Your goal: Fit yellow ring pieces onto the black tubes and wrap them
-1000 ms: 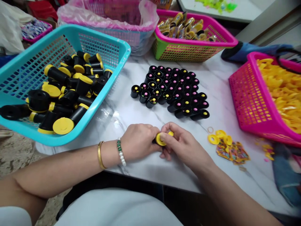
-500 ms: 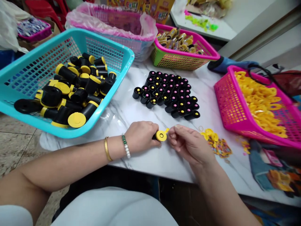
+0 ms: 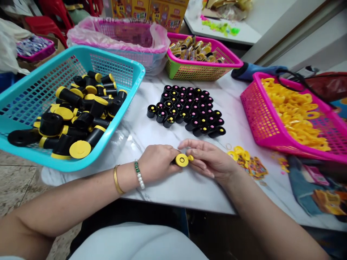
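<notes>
My left hand (image 3: pixel 159 162) is closed around a small black cylinder with a round yellow end cap (image 3: pixel 181 160). The cap faces me and bears a dark ring in its middle; most of the black body is hidden in the fist. A small yellow tab (image 3: pixel 191 158) sticks out from the cap's right side. Around that tab lies my right hand (image 3: pixel 207 159), its fingers stretched and apart, with the upper fingers reaching to the left hand. Beyond both hands stand black cylinders (image 3: pixel 187 108) in a tight group, with pink or yellow pieces in their tops.
A turquoise basket (image 3: pixel 108 135) of black-and-yellow cylinders stands at left. A pink basket (image 3: pixel 252 115) of yellow parts is at right, a pink-and-green basket (image 3: pixel 197 74) behind. Yellow caps (image 3: pixel 240 154) and printed pieces (image 3: pixel 256 168) lie right of my hand on the marble-patterned table (image 3: pixel 173 195).
My right hand has moved left against the capped cylinder, and its curled fingers have stretched out. My left hand still grips the cylinder. The whole view has shifted slightly.
</notes>
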`<control>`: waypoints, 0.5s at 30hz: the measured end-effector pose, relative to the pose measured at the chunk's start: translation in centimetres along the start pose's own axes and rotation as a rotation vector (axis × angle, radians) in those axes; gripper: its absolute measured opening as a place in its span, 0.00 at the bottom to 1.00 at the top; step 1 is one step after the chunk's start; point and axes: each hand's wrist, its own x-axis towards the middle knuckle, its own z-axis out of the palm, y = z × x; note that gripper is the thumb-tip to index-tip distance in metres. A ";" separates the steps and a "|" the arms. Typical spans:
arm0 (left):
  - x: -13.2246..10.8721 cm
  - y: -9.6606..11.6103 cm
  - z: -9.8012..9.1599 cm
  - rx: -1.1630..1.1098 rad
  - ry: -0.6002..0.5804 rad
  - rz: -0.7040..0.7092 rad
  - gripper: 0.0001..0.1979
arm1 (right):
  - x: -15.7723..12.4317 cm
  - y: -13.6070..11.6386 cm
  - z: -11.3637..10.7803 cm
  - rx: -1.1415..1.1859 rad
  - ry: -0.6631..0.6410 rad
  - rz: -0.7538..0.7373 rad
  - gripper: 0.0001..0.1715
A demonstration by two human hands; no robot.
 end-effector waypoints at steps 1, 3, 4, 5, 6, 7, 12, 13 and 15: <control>0.0 0.0 0.0 -0.005 0.001 -0.006 0.08 | 0.1 -0.3 0.2 -0.078 0.014 0.000 0.25; 0.0 0.1 0.0 -0.007 -0.012 -0.018 0.08 | 0.2 -0.9 0.8 -0.287 0.078 -0.012 0.27; 0.1 0.2 0.1 -0.001 -0.020 -0.025 0.08 | 0.2 -1.2 1.2 -0.399 0.133 -0.032 0.25; 0.1 0.2 0.1 0.009 -0.022 -0.034 0.08 | 0.1 -1.2 1.7 -0.499 0.195 -0.060 0.23; 0.1 0.3 0.1 0.024 -0.018 -0.044 0.09 | 0.0 -1.1 2.2 -0.573 0.248 -0.093 0.20; 0.1 0.4 0.2 0.039 -0.007 -0.055 0.09 | -0.2 -0.8 2.6 -0.616 0.288 -0.126 0.18; -1.5 1.4 -0.4 0.059 0.120 0.001 0.10 | -2.2 2.0 3.2 -0.627 0.458 -0.307 0.18; -2.5 1.6 -1.0 0.083 0.186 0.027 0.12 | -2.9 2.3 2.7 -0.655 0.508 -0.357 0.18; -5.1 1.7 -3.0 0.189 0.388 0.052 0.15 | -4.6 2.6 1.1 -0.805 0.689 -0.464 0.17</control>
